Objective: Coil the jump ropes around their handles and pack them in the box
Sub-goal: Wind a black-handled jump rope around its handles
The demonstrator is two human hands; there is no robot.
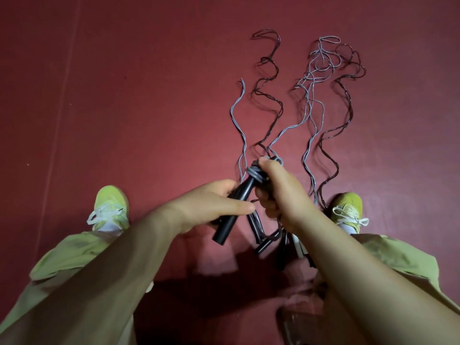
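Note:
My left hand grips a black jump-rope handle that points down to the left. A few turns of grey rope sit around its upper end. My right hand holds that rope at the top of the handle, with more black handles hanging under it. Loose wavy grey ropes and dark ropes trail away across the red floor. No box can be made out for sure.
My two feet in yellow-green shoes, one at the left and one at the right, stand on either side of the ropes. A dark shiny object lies low on the floor under my right forearm.

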